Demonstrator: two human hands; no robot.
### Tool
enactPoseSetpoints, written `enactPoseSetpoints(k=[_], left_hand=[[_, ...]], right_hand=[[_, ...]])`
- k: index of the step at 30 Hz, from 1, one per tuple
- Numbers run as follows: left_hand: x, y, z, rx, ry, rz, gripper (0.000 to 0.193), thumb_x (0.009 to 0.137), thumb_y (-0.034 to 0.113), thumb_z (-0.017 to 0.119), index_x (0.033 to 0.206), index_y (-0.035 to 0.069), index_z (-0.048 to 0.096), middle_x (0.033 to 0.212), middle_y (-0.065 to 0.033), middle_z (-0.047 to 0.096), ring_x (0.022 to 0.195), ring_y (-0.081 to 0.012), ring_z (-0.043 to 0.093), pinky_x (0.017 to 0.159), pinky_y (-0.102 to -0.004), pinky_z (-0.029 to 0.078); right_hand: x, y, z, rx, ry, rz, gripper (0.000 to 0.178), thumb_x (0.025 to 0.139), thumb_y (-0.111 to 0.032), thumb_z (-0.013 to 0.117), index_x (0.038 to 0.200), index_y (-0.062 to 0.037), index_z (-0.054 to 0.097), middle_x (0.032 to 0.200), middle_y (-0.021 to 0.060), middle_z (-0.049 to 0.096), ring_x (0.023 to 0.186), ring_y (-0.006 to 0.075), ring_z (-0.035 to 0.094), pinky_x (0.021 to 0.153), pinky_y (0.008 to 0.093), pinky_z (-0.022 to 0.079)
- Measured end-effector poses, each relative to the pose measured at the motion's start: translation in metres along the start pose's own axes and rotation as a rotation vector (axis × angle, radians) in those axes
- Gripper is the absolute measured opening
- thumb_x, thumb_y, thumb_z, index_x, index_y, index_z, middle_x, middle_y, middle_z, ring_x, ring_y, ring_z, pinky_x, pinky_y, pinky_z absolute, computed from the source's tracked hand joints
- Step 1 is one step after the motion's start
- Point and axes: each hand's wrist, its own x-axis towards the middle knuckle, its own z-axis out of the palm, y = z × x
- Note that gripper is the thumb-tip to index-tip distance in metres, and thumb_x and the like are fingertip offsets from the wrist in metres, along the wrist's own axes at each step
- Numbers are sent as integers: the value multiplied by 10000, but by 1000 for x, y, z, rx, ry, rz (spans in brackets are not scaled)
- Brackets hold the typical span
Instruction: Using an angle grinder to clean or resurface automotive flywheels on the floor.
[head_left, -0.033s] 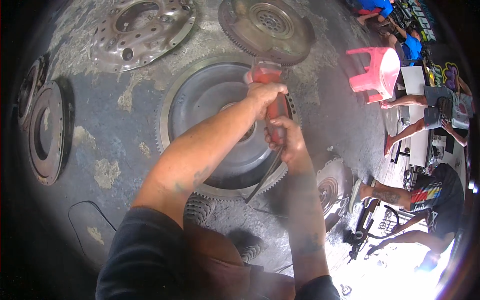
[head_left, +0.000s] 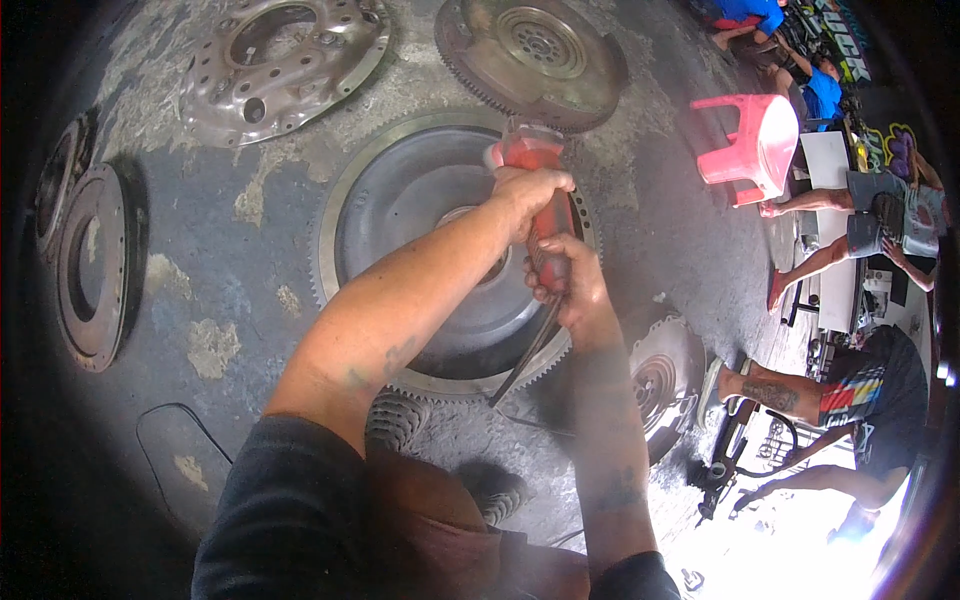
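A large grey flywheel (head_left: 400, 215) with a toothed rim lies flat on the floor in front of me. Over its right side I hold a red angle grinder (head_left: 535, 152). My left hand (head_left: 530, 195) is wrapped round the body just behind the head. My right hand (head_left: 568, 278) grips the rear end, where a dark cord (head_left: 520, 375) runs down across the flywheel's rim. The grinder's head is at the far right rim of the flywheel; its disc is hidden, so contact cannot be made out.
Another flywheel (head_left: 545, 55) lies just beyond, with a clutch cover (head_left: 285, 75) at far left. A metal ring plate (head_left: 92, 265) lies left, a round clutch part (head_left: 660, 380) right. A pink stool (head_left: 760, 145) and several people are at right. A thin cable (head_left: 180, 408) crosses the floor.
My right hand and the grinder's rear end have shifted very slightly left, and the cord with them. The left hand and the flywheel stay in place.
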Motion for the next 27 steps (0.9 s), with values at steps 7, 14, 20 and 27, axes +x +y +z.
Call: enactPoseSetpoints(k=[7, 14, 20, 27], left_hand=[[-3, -7, 4, 313, -157, -73, 434, 761, 242, 735, 1126, 54, 595, 968, -121, 605, 817, -280, 615, 670, -448, 525], [-14, -13, 16, 654, -282, -159, 431, 757, 270, 741, 1080, 31, 586, 863, -109, 630, 695, -257, 613, 596, -433, 525], [-21, -35, 28, 854, -440, -389, 379, 763, 248, 749, 1042, 48, 591, 850, -107, 643, 708, -243, 634, 626, -421, 539], [-56, -33, 18, 1185, -646, -376, 576, 724, 142, 799, 1228, 64, 532, 976, -84, 673, 881, -213, 660, 776, -416, 544]], right_hand=[[-10, 25, 1, 179, 65, -78, 209, 787, -245, 652, 903, -72, 636, 708, 75, 602, 561, 189, 570, 487, 312, 420], [-21, 59, 15, 565, 50, -87, 195, 813, -235, 619, 925, -76, 621, 747, 53, 603, 593, 197, 576, 517, 319, 435], [-33, 82, 35, 762, 225, -191, 118, 822, -169, 641, 872, -69, 603, 695, 37, 571, 546, 169, 527, 496, 315, 405], [-54, 111, 86, 915, 363, -208, 201, 811, -200, 690, 891, -34, 612, 714, 27, 588, 606, 151, 571, 524, 299, 452]])
